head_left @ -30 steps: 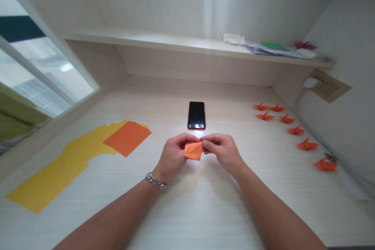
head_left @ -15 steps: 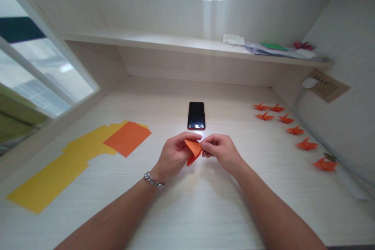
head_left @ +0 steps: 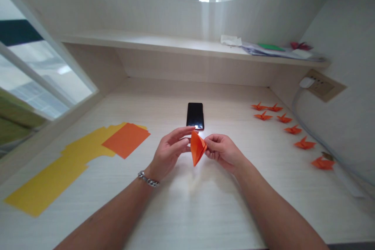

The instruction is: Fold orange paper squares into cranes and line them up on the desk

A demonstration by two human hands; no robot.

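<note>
A partly folded piece of orange origami paper (head_left: 197, 149) is held up above the desk, its folds spread towards the left. My right hand (head_left: 223, 151) pinches its right corner between thumb and fingers. Just left of the paper, my left hand (head_left: 171, 149) has its fingers apart and stretched towards it; whether a fingertip touches the paper I cannot tell. A silver chain bracelet (head_left: 149, 179) circles the left wrist. Beyond the hands lies a black phone (head_left: 195, 115), its lower edge close to the left fingertips.
Orange sheets (head_left: 126, 140) lie over yellow sheets (head_left: 47, 185) on the left. Several folded orange cranes (head_left: 304, 143) stand in a line along the right side. A grey cable (head_left: 310, 133) runs from a wall socket (head_left: 325, 85). Papers (head_left: 263, 49) rest on the shelf (head_left: 146, 47).
My left hand has let go of the orange paper, and its fingers have spread. In my right hand's pinch the paper has turned and opened out slightly.
</note>
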